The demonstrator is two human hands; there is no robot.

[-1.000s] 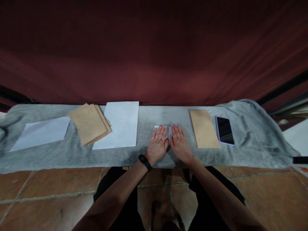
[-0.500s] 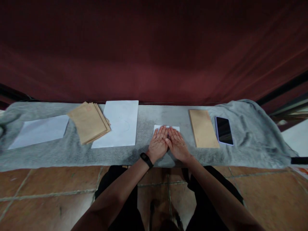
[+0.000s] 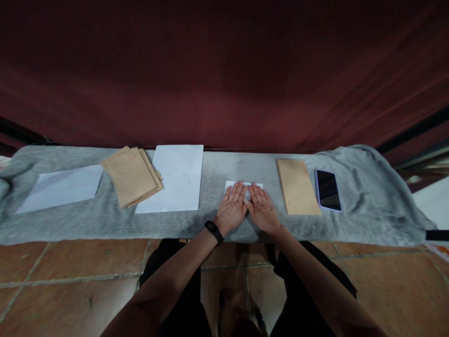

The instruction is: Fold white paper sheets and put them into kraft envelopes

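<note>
Both my hands lie flat, palms down, on a small piece of white paper (image 3: 248, 193) at the front middle of the grey cloth. My left hand (image 3: 230, 208), with a black band on its wrist, covers the paper's left part, fingers stretched out. Over the right part rests my right hand (image 3: 262, 210), its fingers also straight and its thumb close to the left hand. Only the paper's far edge and a narrow strip between the hands show; the rest is hidden beneath them.
Left of my hands lie a large white sheet (image 3: 178, 178), a fanned stack of brown envelopes (image 3: 131, 178) partly over it, and another white sheet (image 3: 59, 189). To the right are brown envelopes (image 3: 298, 187) and a phone (image 3: 328, 189). A dark red curtain (image 3: 224, 117) hangs behind.
My hands have moved slightly apart at the fingertips, showing more of the white paper between them. Both stay flat on it. The view has shifted a little.
</note>
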